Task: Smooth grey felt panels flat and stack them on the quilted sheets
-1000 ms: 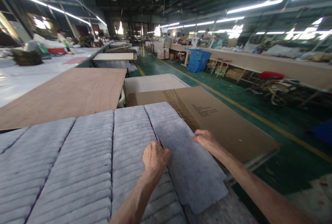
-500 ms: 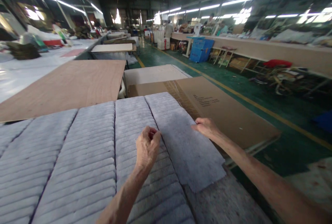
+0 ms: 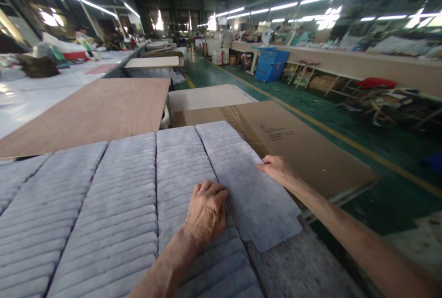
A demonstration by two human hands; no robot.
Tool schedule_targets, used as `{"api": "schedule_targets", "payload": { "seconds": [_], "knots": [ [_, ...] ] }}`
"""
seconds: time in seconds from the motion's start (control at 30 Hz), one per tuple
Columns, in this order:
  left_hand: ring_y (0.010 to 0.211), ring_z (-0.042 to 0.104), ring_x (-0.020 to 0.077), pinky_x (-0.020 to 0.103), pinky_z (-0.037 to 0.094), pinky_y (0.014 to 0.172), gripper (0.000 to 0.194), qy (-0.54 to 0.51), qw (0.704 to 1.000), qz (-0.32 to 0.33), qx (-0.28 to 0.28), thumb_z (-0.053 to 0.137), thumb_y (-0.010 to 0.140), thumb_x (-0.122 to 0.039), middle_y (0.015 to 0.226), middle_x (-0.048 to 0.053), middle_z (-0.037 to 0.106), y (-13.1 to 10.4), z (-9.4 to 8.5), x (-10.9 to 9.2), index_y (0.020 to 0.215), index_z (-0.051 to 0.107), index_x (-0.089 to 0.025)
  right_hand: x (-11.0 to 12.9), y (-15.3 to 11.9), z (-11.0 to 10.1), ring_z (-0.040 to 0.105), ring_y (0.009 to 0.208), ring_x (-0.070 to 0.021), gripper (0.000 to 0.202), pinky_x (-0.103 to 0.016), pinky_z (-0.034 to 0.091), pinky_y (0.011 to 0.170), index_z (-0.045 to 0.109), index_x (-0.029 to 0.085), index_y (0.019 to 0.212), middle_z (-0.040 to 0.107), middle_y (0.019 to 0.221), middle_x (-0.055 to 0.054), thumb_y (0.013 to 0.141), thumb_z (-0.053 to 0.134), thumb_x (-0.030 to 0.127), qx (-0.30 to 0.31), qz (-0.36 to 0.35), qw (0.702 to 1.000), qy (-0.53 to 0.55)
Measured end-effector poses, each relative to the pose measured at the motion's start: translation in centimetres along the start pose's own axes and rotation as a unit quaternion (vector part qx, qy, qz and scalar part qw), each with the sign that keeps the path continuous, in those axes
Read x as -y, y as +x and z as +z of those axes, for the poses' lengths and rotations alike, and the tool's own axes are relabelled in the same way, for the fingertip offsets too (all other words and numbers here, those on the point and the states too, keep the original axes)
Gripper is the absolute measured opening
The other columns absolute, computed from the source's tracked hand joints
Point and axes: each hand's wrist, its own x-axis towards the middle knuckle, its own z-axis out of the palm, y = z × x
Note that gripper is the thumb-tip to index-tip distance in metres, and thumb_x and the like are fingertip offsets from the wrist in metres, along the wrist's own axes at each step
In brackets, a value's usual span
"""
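Observation:
A grey felt-like padding sheet (image 3: 255, 201) lies on the rightmost row of the padding. My right hand (image 3: 276, 169) pinches its right edge between thumb and fingers. At the sheet's left edge, my left hand (image 3: 209, 206) rests palm down with its fingers curled together; the fingertips and thumb are hidden, so what they grip cannot be made out. Beneath and left of that hand, overlapping grey padding pieces (image 3: 127, 196) lie in several long rows divided by dark gaps. Below the sheet's near end shows a speckled grey surface (image 3: 293, 265).
A flat cardboard piece (image 3: 304, 150) with printing lies just beyond my right hand. Plywood (image 3: 113, 100) covers part of the table at left. Blue crates (image 3: 271, 65) stand beside the green-floored aisle (image 3: 221, 77). Long worktables run along both sides.
My left hand has moved down and slightly right, turning from a raised pinch to palm down at the sheet's edge. My right hand keeps its pinch. The view has shifted slightly.

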Motion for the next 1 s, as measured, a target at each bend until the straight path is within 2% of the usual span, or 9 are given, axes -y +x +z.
{"api": "schedule_targets", "payload": {
  "seconds": [0.1,0.17,0.27,0.33,0.4,0.67,0.73,0.87,1.0],
  "knots": [
    [0.09,0.049,0.022,0.037,0.035,0.075,0.021,0.003,1.0,-0.002,-0.008,0.047,0.08,-0.014,0.099,0.004,0.064,0.0,0.0,0.0,0.089,0.065,-0.021,0.9,-2.2,0.0,0.055,0.089,-0.0251,0.028,-0.038,0.043,0.077,0.058,0.009,0.098,0.06,0.095,-0.013,0.079,0.058,0.03,-0.09,-0.024,0.996,-0.013],
    [0.09,0.049,0.022,0.037,0.035,0.075,0.021,0.001,1.0,-0.002,-0.011,0.047,0.08,-0.014,0.1,0.004,0.064,-0.1,0.0,0.0,0.09,0.064,-0.021,1.5,-4.6,0.5,0.047,0.106,-0.0278,0.036,-0.039,0.038,0.089,0.054,0.008,0.113,0.054,0.113,-0.017,0.082,0.052,0.027,-0.124,-0.082,0.989,-0.017],
    [0.09,0.049,0.022,0.036,0.035,0.073,0.022,-0.007,1.0,0.001,-0.017,0.046,0.081,-0.014,0.099,0.004,0.064,-0.2,0.0,0.0,0.09,0.064,-0.021,2.3,-8.8,2.1,0.039,0.119,-0.0226,0.038,-0.033,0.032,0.101,0.052,0.017,0.12,0.048,0.127,-0.007,0.085,0.046,0.029,-0.108,-0.198,0.974,-0.02],
    [0.089,0.049,0.0219,0.036,0.035,0.073,0.023,-0.01,1.0,0.004,-0.023,0.046,0.08,-0.013,0.098,0.003,0.063,-0.2,0.1,0.0,0.092,0.064,-0.021,2.5,-10.9,3.3,0.03,0.126,-0.0256,0.042,-0.039,0.029,0.103,0.049,0.018,0.125,0.04,0.135,-0.006,0.087,0.044,0.034,-0.099,-0.291,0.951,-0.033],
    [0.089,0.05,0.0221,0.037,0.036,0.072,0.024,-0.01,0.999,0.007,-0.036,0.046,0.08,-0.012,0.099,0.004,0.063,-0.3,0.3,0.2,0.093,0.064,-0.022,2.6,-12.1,4.3,0.024,0.129,-0.028,0.046,-0.046,0.029,0.103,0.044,0.017,0.13,0.034,0.139,-0.007,0.089,0.04,0.037,-0.102,-0.339,0.934,-0.052],
    [0.09,0.05,0.0225,0.04,0.038,0.074,0.025,-0.034,0.987,0.007,-0.156,0.043,0.079,-0.007,0.107,0.007,0.058,-1.2,-0.1,0.7,0.09,0.062,-0.019,2.5,-12.2,4.6,0.021,0.13,-0.029,0.045,-0.052,0.025,0.102,0.038,0.021,0.134,0.03,0.141,-0.007,0.092,0.037,0.038,-0.104,-0.342,0.929,-0.097],
    [0.091,0.05,0.0232,0.04,0.038,0.074,0.025,-0.033,0.99,0.006,-0.137,0.043,0.078,-0.008,0.106,0.007,0.058,-1.6,-0.6,0.3,0.091,0.062,-0.019,2.5,-12.2,4.6,0.021,0.13,-0.0291,0.045,-0.053,0.025,0.101,0.037,0.021,0.134,0.029,0.141,-0.007,0.092,0.037,0.037,-0.103,-0.344,0.928,-0.102],
    [0.093,0.049,0.0255,0.044,0.038,0.077,0.024,-0.018,0.998,0.027,-0.052,0.046,0.077,-0.012,0.106,0.008,0.058,-2.0,-1.2,-1.1,0.096,0.061,-0.018,2.5,-12.3,4.7,0.023,0.129,-0.0297,0.045,-0.054,0.025,0.1,0.039,0.02,0.132,0.033,0.139,-0.008,0.09,0.041,0.036,-0.12,-0.352,0.923,-0.1],
    [0.095,0.048,0.0253,0.045,0.037,0.081,0.026,-0.029,0.997,0.061,-0.023,0.046,0.077,-0.011,0.107,0.008,0.058,-2.2,-1.2,-2.0,0.099,0.06,-0.016,2.6,-12.4,3.9,0.038,0.118,-0.0266,0.036,-0.047,0.033,0.097,0.053,0.014,0.12,0.048,0.127,-0.012,0.091,0.038,0.03,-0.161,-0.341,0.925,-0.05]
  ]
}}
